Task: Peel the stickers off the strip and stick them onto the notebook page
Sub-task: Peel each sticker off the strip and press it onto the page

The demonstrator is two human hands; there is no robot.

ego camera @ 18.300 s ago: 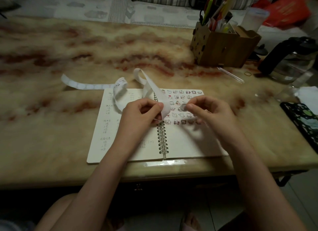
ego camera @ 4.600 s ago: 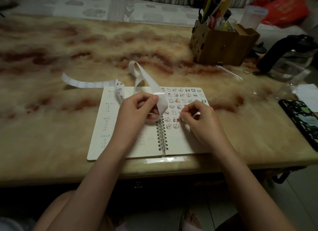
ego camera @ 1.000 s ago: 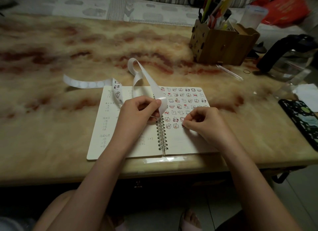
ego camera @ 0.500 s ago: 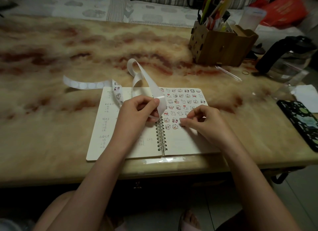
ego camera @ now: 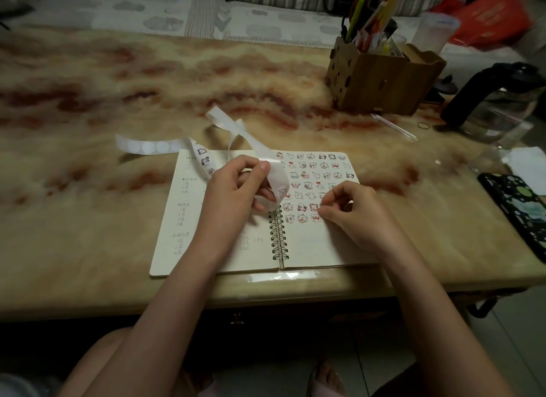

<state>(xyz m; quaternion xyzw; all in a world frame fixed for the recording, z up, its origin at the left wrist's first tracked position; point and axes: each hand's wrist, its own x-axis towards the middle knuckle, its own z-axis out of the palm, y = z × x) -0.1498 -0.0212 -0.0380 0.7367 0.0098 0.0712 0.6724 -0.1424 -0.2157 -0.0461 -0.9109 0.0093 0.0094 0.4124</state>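
An open spiral notebook (ego camera: 310, 246) lies near the table's front edge. Rows of small cartoon stickers (ego camera: 316, 175) cover the upper half of its right page; the left page has handwriting. My left hand (ego camera: 236, 195) pinches a bend of the long white sticker strip (ego camera: 251, 139) above the spiral. The strip loops back over the table, and its peeled end trails to the left. My right hand (ego camera: 354, 210) rests on the right page with fingers curled, index fingertip pressing at the end of the lowest sticker rows. What lies under that fingertip is hidden.
A wooden pen holder (ego camera: 381, 80) full of pens stands at the back right, with a clear pen (ego camera: 394, 127) and a rubber band (ego camera: 424, 125) in front of it. A black-handled glass kettle (ego camera: 496, 101), white paper (ego camera: 529, 166) and a patterned phone (ego camera: 520, 207) occupy the right edge.
Over the last second my right hand has stayed low on the right page, shifting slightly while pressing there. My left hand keeps the same hold on the strip.
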